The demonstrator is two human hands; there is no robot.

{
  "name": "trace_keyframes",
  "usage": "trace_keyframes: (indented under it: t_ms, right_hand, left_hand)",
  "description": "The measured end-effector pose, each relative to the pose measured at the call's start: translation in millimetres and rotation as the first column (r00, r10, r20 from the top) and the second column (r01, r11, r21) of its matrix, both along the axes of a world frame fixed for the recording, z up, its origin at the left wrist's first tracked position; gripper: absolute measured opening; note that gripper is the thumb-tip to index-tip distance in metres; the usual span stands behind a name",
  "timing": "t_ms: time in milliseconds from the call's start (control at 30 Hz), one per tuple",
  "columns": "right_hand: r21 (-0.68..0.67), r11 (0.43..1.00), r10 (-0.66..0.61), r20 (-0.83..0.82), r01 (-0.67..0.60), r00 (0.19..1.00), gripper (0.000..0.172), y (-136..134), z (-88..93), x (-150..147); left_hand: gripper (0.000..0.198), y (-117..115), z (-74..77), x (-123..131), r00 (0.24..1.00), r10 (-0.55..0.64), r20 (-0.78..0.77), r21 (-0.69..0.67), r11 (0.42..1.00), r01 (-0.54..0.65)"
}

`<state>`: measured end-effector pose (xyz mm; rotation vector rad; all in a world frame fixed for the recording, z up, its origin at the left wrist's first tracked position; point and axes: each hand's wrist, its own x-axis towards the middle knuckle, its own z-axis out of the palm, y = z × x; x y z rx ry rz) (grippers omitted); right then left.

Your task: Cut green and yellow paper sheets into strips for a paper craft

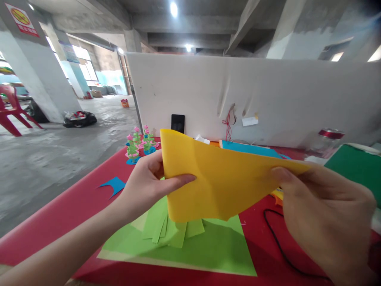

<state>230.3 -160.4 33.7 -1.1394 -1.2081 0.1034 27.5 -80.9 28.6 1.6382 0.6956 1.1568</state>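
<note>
A sheet of yellow paper (220, 178), bent over at its left side, is held up between my two hands above the table. My left hand (151, 178) pinches its left end, thumb on the near face and fingers behind. At the right, my right hand (318, 202) grips the paper's narrow corner between thumb and fingers. Below the paper lies a large light-green sheet (220, 254), with several cut green strips (175, 236) on it. The strips are partly hidden behind the yellow paper.
Small paper flowers (133, 149) stand at the red table's (86, 190) left edge, near a blue paper scrap (114, 186). Blue sheets (250, 149), a lidded jar (326, 141) and a green sheet (357, 167) lie behind. A black cable (279, 246) runs at right. A white partition (190, 91) stands behind.
</note>
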Motion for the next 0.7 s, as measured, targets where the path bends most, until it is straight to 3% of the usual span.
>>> trace_keyframes:
  t_ms: [200, 333, 467, 567, 700]
  right_hand:
    - [-0.143, 0.980, 0.114, -0.186, -0.142, 0.976, 0.005, 13, 2.3, 9]
    - [-0.189, 0.940, 0.189, -0.408, -0.285, 0.893, 0.008, 31, 4.0, 19]
    - [-0.234, 0.908, 0.191, -0.509, -0.349, 0.839, 0.004, 41, 9.3, 24]
    - [-0.408, 0.822, 0.179, -0.479, -0.399, 0.859, 0.008, 44, 12.8, 31]
    - [-0.696, 0.548, 0.318, -0.338, -0.463, 0.886, 0.007, 48, 11.3, 49]
  left_hand:
    - [0.024, 4, 2.7, 2, 1.000, -0.010, -0.029, -0.117, 0.993, 0.007]
    - [0.013, 18, -0.4, 2, 0.997, -0.067, -0.025, -0.229, 0.972, 0.059]
    - [0.011, 36, -8.7, 1, 1.000, -0.004, -0.016, -0.289, 0.957, -0.001]
    - [0.013, 45, -14.0, 0, 1.000, 0.016, -0.004, -0.327, 0.945, -0.016]
    - [0.015, 58, -21.8, -4, 0.999, -0.005, -0.037, -0.366, 0.931, -0.009]
